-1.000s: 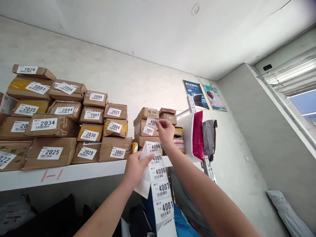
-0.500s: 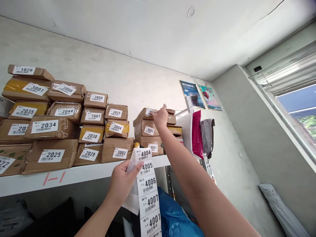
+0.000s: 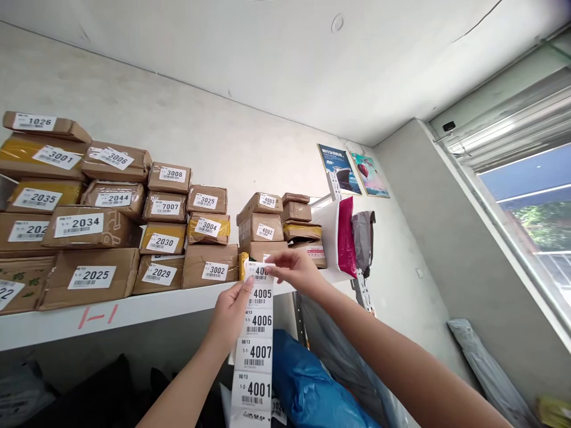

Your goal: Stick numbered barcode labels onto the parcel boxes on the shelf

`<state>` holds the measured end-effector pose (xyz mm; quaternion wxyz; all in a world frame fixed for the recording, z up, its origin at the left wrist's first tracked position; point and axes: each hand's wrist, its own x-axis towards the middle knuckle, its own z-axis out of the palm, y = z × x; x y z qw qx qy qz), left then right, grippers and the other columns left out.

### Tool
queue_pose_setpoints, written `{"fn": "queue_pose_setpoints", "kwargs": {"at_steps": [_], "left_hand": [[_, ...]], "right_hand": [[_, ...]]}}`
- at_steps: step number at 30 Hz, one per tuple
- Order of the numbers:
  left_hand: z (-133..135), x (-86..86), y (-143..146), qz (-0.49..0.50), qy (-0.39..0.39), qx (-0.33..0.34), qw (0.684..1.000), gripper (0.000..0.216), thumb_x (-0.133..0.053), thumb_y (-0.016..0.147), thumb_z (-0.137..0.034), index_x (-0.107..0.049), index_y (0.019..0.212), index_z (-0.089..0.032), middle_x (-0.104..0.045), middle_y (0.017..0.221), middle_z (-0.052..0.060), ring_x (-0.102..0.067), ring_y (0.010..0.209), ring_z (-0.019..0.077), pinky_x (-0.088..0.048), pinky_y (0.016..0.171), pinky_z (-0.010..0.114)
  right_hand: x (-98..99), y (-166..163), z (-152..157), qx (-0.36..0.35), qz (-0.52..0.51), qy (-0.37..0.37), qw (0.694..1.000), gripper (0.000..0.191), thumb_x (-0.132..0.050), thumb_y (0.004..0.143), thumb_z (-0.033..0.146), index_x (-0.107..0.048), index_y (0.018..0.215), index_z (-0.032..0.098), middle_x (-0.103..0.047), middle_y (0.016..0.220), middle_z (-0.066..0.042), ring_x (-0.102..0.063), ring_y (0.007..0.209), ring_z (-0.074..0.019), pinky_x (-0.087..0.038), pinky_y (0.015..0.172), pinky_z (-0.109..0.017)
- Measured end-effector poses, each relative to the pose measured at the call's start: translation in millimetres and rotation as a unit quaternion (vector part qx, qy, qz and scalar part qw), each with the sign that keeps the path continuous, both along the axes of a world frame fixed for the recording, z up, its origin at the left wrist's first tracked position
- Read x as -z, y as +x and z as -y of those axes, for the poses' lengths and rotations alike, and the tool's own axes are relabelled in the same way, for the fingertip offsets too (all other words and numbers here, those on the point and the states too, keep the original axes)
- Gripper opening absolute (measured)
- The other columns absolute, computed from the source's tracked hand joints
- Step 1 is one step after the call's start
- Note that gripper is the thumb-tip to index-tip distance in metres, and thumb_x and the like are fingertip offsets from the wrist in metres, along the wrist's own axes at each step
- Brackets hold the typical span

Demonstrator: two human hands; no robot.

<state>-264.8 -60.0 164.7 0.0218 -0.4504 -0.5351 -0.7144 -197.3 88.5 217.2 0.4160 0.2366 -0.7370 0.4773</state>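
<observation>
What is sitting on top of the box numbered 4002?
On the box 4002 sits a smaller brown box with a white label reading 4003. Below it is another box, mostly covered by the right hand and the label strip held in the left hand.

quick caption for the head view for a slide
Left hand holds a label strip; right hand pinches its top label beside shelved numbered boxes.

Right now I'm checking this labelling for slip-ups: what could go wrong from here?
The label strip hangs long and loose below the left hand, so it might snag or tear as the right hand peels the top label.
The small stack of boxes at the end of the shelf sits uneven; pressing a label on could shift it.
The numbers look alike, so a label may land on the wrong parcel.
</observation>
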Motion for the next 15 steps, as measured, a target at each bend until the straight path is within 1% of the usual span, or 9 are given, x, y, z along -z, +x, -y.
{"fn": "queue_pose_setpoints", "kwargs": {"at_steps": [2, 4, 6, 8, 9, 10, 11, 14, 15], "left_hand": [[-14.0, 3.0, -2.2, 0.012, 0.020, 0.026, 0.999, 0.053, -0.072, 0.061, -0.055, -0.065, 0.098, -0.016, -0.066, 0.066, 0.001, -0.057, 0.059, 0.0147, -0.044, 0.055, 0.024], [-30.6, 7.8, -3.8, 0.017, 0.037, 0.033, 0.999, 0.051, -0.074, 0.059, -0.052, -0.064, 0.094, -0.017, -0.065, 0.066, -0.001, -0.057, 0.061, 0.0139, -0.044, 0.055, 0.023], [-47.7, 14.6, -4.8, 0.002, 0.038, 0.005, 0.999, 0.043, -0.071, 0.062, -0.055, -0.063, 0.080, -0.016, -0.061, 0.060, -0.002, -0.052, 0.055, 0.0109, -0.040, 0.051, 0.020], [-64.3, 21.8, -4.9, -0.022, 0.034, -0.051, 0.998, 0.044, -0.065, 0.067, -0.059, -0.056, 0.066, -0.016, -0.053, 0.052, -0.005, -0.042, 0.048, 0.0076, -0.032, 0.045, 0.018], [-72.3, 25.0, -4.5, -0.025, 0.038, -0.070, 0.997, 0.046, -0.062, 0.069, -0.060, -0.051, 0.061, -0.017, -0.048, 0.049, -0.006, -0.038, 0.046, 0.0067, -0.029, 0.043, 0.018], [-80.1, 27.6, -3.8, -0.019, 0.043, -0.074, 0.996, 0.047, -0.062, 0.069, -0.061, -0.047, 0.059, -0.017, -0.044, 0.048, -0.007, -0.036, 0.045, 0.0062, -0.028, 0.042, 0.018], [-87.6, 29.6, -2.9, -0.005, 0.047, -0.063, 0.997, 0.047, -0.063, 0.068, -0.060, -0.045, 0.060, -0.018, -0.044, 0.048, -0.008, -0.036, 0.045, 0.0062, -0.029, 0.042, 0.017], [-107.4, 32.2, -0.3, 0.041, 0.023, 0.005, 0.999, 0.044, -0.072, 0.060, -0.056, -0.052, 0.070, -0.018, -0.056, 0.058, -0.005, -0.049, 0.051, 0.0094, -0.039, 0.048, 0.020], [-113.1, 32.5, -0.1, 0.044, 0.009, 0.010, 0.999, 0.044, -0.073, 0.058, -0.055, -0.054, 0.073, -0.018, -0.060, 0.063, -0.003, -0.053, 0.054, 0.0116, -0.043, 0.051, 0.022]], "right_hand": [[20.8, 4.4, -5.9, -0.003, 0.004, -0.050, 0.999, 0.028, -0.081, 0.053, 0.035, -0.068, 0.071, 0.018, -0.069, 0.066, 0.000, -0.062, 0.058, -0.0131, -0.050, 0.048, -0.024], [34.2, 6.1, -14.7, -0.004, 0.008, -0.088, 0.996, 0.028, -0.081, 0.052, 0.033, -0.068, 0.071, 0.018, -0.069, 0.065, 0.001, -0.062, 0.056, -0.0122, -0.049, 0.049, -0.024], [44.3, 6.3, -24.5, 0.004, 0.010, -0.118, 0.993, 0.028, -0.081, 0.052, 0.034, -0.067, 0.070, 0.019, -0.067, 0.059, 0.002, -0.059, 0.053, -0.0117, -0.048, 0.047, -0.024], [53.2, 5.1, -34.6, 0.022, 0.004, -0.136, 0.990, 0.026, -0.078, 0.055, 0.036, -0.066, 0.070, 0.019, -0.064, 0.055, 0.002, -0.058, 0.051, -0.0128, -0.047, 0.045, -0.024], [57.0, 4.1, -40.0, 0.040, -0.006, -0.139, 0.989, 0.024, -0.077, 0.058, 0.037, -0.066, 0.070, 0.020, -0.064, 0.056, 0.001, -0.059, 0.053, -0.0138, -0.046, 0.045, -0.025], [60.0, 2.8, -45.9, 0.062, -0.020, -0.135, 0.989, 0.022, -0.074, 0.061, 0.038, -0.066, 0.070, 0.020, -0.066, 0.059, 0.000, -0.059, 0.055, -0.0150, -0.047, 0.046, -0.026], [61.8, 1.2, -52.4, 0.089, -0.034, -0.126, 0.988, 0.020, -0.072, 0.064, 0.038, -0.066, 0.069, 0.020, -0.067, 0.063, -0.002, -0.060, 0.058, -0.0162, -0.048, 0.047, -0.027], [58.4, -4.7, -76.1, 0.170, -0.073, -0.082, 0.979, 0.014, -0.068, 0.068, 0.034, -0.068, 0.069, 0.020, -0.071, 0.072, -0.005, -0.063, 0.066, -0.0196, -0.052, 0.060, -0.033], [54.5, -7.1, -85.0, 0.193, -0.086, -0.070, 0.975, 0.013, -0.066, 0.069, 0.032, -0.068, 0.069, 0.020, -0.072, 0.074, -0.006, -0.064, 0.069, -0.0205, -0.053, 0.065, -0.035]]}}
